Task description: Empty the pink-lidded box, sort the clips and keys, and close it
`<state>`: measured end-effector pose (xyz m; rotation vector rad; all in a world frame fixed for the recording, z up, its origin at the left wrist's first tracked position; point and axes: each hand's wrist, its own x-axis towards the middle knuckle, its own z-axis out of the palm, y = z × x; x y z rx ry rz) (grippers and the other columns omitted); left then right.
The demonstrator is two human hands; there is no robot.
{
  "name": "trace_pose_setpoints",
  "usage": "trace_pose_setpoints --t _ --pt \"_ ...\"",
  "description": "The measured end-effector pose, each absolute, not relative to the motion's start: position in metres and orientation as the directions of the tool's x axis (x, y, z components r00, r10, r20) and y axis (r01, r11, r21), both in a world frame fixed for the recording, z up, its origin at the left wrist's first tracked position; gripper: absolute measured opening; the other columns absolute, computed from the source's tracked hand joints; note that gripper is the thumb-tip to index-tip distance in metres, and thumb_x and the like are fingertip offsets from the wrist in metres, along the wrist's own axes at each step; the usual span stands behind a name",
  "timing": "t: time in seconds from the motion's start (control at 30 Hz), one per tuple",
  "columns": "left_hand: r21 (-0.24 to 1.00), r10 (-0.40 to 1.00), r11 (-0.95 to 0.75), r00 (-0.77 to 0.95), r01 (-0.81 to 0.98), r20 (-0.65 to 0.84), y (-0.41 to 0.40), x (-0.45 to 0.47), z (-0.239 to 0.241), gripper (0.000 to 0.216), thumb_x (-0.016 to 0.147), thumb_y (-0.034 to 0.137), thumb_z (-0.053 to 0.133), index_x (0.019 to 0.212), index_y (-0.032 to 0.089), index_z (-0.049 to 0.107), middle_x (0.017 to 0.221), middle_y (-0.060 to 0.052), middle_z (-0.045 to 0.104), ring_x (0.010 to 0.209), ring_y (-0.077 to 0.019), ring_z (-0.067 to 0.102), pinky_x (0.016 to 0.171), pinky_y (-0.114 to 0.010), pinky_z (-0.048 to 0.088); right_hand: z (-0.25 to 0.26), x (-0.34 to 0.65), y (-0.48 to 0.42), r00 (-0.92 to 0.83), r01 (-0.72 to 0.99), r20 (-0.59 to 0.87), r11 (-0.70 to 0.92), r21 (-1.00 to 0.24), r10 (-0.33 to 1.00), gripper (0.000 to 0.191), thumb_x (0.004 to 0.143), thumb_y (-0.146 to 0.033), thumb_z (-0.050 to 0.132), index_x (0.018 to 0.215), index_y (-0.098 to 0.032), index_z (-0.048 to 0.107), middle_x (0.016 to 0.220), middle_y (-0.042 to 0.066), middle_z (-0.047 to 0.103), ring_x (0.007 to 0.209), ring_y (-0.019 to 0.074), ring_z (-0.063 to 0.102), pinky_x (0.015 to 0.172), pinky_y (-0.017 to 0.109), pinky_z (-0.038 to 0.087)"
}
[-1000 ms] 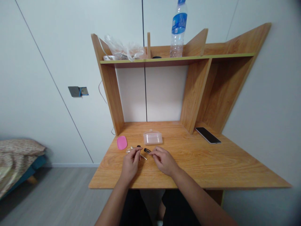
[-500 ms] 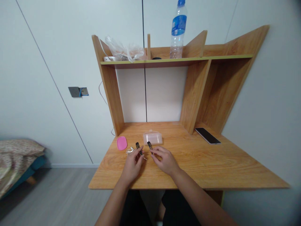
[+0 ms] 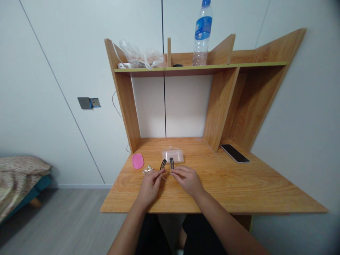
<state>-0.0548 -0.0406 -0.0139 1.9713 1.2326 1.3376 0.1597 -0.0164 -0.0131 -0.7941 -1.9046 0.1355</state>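
Between the thumb and fingers of my left hand [image 3: 151, 183] is a black snap hair clip [image 3: 163, 164], its far end tilted to the right. My right hand [image 3: 188, 179] pinches a second black hair clip [image 3: 171, 163], which points nearly straight away from me. The two clips are close together but apart. Behind them lies a clear plastic case [image 3: 173, 156] with a pinkish tint. Shiny silvery metal pieces [image 3: 148, 170] sit on the desk just beyond my left hand, partly hidden by it; their kind is hard to make out.
A pink square lid or dish [image 3: 137, 161] is at the left of the wooden desk [image 3: 225, 187]. A phone [image 3: 235, 153] lies to the right by the shelf's upright. On the upper shelf [image 3: 186, 72] stand a water bottle [image 3: 202, 39] and a plastic bag [image 3: 143, 56].
The left clip has swung from leaning left to leaning right, nearer the other clip. The right clip has turned more upright and moved slightly right. Both hands stay almost in place.
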Motion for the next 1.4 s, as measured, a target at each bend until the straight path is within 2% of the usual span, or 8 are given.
trace_pose_setpoints --t 0.17,0.47,0.6,0.73,0.8,0.97,1.23,1.4 --pt "0.725 0.845 -0.526 0.172 0.444 0.507 -0.0452 -0.054 -0.0067 0.035 0.097 0.03 0.049 0.122 0.023 0.072 0.092 -0.01 0.074 0.088 -0.0226 0.066 0.084 -0.035 0.051 -0.0136 0.1591 -0.0173 -0.269 0.46 0.77 0.779 -0.425 0.579 0.014 0.092 -0.028 0.069 0.102 -0.029 0.079 0.098 0.003 0.079 0.086 0.0197 0.074 0.083 0.034 0.061" --pt "0.775 0.865 -0.498 0.153 0.389 0.478 -0.0449 -0.0517 -0.0088 0.03 0.096 0.032 0.049 0.108 0.021 0.074 0.107 -0.012 0.075 0.102 -0.0251 0.068 0.094 -0.04 0.05 -0.0126 0.1583 -0.0189 -0.327 0.511 0.733 0.764 -0.395 0.597 0.019 0.093 -0.025 0.065 0.106 -0.029 0.078 0.101 0.004 0.079 0.09 0.0211 0.074 0.086 0.037 0.06" --pt "0.87 0.897 -0.442 0.138 0.217 0.421 -0.0463 -0.0483 -0.0113 0.031 0.098 0.035 0.05 0.123 0.019 0.056 0.111 -0.014 0.074 0.105 -0.0239 0.069 0.095 -0.04 0.05 -0.0115 0.158 -0.0195 -0.334 0.505 0.735 0.77 -0.39 0.591 0.019 0.093 -0.022 0.064 0.104 -0.028 0.078 0.1 0.004 0.079 0.089 0.0206 0.074 0.084 0.036 0.06" --pt "0.866 0.892 -0.45 0.155 0.217 0.425 -0.0469 -0.0476 -0.012 0.045 0.098 0.035 0.051 0.138 0.019 0.041 0.106 -0.013 0.076 0.1 -0.0217 0.07 0.095 -0.039 0.049 -0.0119 0.1585 -0.0195 -0.336 0.506 0.725 0.765 -0.399 0.601 0.017 0.093 -0.021 0.064 0.101 -0.028 0.078 0.098 0.003 0.079 0.088 0.0203 0.073 0.083 0.035 0.059" --pt "0.847 0.884 -0.467 0.176 0.255 0.434 -0.0473 -0.0479 -0.0106 0.04 0.098 0.034 0.051 0.134 0.019 0.048 0.108 -0.013 0.075 0.101 -0.0221 0.069 0.096 -0.039 0.048 -0.0122 0.1589 -0.0192 -0.338 0.507 0.72 0.762 -0.403 0.606 0.016 0.092 -0.021 0.064 0.099 -0.027 0.078 0.096 0.003 0.079 0.086 0.02 0.073 0.083 0.034 0.059" --pt "0.755 0.86 -0.509 0.223 0.413 0.458 -0.048 -0.0485 -0.006 0.024 0.095 0.032 0.054 0.107 0.022 0.072 0.107 -0.011 0.073 0.1 -0.0254 0.066 0.092 -0.038 0.049 -0.0131 0.1597 -0.0184 -0.33 0.497 0.719 0.76 -0.418 0.611 0.015 0.091 -0.019 0.065 0.097 -0.027 0.077 0.096 0.003 0.078 0.087 0.02 0.072 0.083 0.034 0.058" --pt "0.632 0.816 -0.566 0.25 0.53 0.522 -0.0464 -0.0476 -0.0038 0.012 0.086 0.032 0.068 0.088 0.024 0.077 0.087 -0.007 0.075 0.087 -0.0243 0.064 0.082 -0.036 0.047 -0.0128 0.1598 -0.02 -0.332 0.464 0.735 0.781 -0.419 0.591 0.016 0.091 -0.018 0.065 0.098 -0.027 0.077 0.097 0.003 0.078 0.087 0.0194 0.073 0.083 0.033 0.059" --pt "0.639 0.841 -0.522 0.216 0.565 0.495 -0.0452 -0.048 -0.0034 0.016 0.086 0.033 0.068 0.079 0.022 0.075 0.082 -0.006 0.074 0.084 -0.022 0.064 0.082 -0.034 0.045 -0.0139 0.1584 -0.0194 -0.327 0.46 0.745 0.787 -0.412 0.581 0.016 0.09 -0.02 0.067 0.1 -0.026 0.078 0.096 0.003 0.079 0.085 0.0193 0.073 0.083 0.033 0.059"
